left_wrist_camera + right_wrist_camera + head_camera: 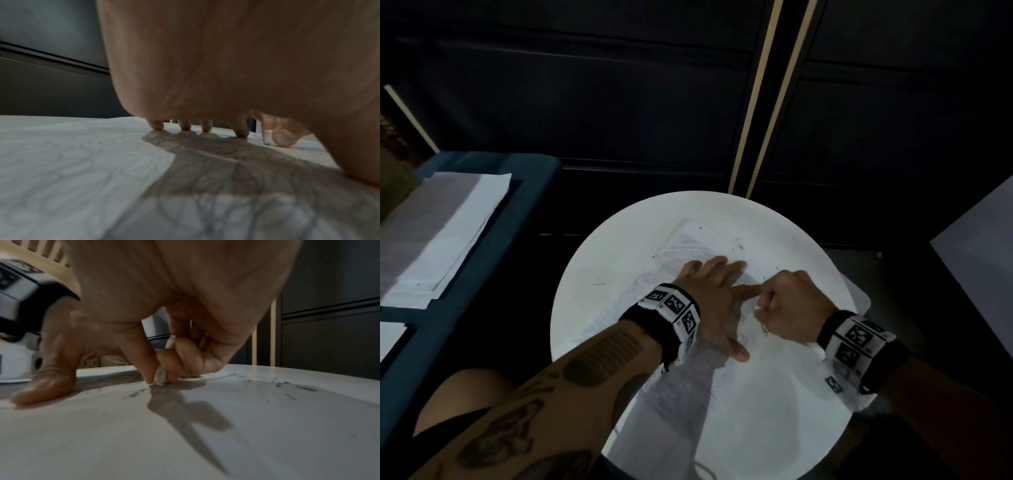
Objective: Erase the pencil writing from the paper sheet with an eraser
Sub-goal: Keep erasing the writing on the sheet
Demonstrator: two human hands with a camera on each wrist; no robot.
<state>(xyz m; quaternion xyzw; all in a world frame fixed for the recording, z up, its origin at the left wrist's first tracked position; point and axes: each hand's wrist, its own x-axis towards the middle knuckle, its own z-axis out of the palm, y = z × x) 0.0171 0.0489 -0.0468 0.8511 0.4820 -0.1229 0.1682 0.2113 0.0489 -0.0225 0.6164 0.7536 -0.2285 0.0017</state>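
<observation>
paper [690, 246]: thin n floppy imo, lying flat on the round white desk [592, 274], prob wrinkles or tears if rubbed w/o support
left hand [714, 298]: spread flat, fingers pressing the sheet down, thumb out toward the other hand
eraser [160, 375]: small, worn, greyed; bottom edge touching the sheet
right hand [789, 308]: curled, pinching the eraser btw thumb n fingertips
grip tip: hold it low near the rubbing end, looks soft n bendy
crumbs [279, 383]: dark bits scattered beside the hand

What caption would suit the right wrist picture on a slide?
Right hand pinches a small eraser against the paper sheet, dark crumbs scattered nearby.
</observation>
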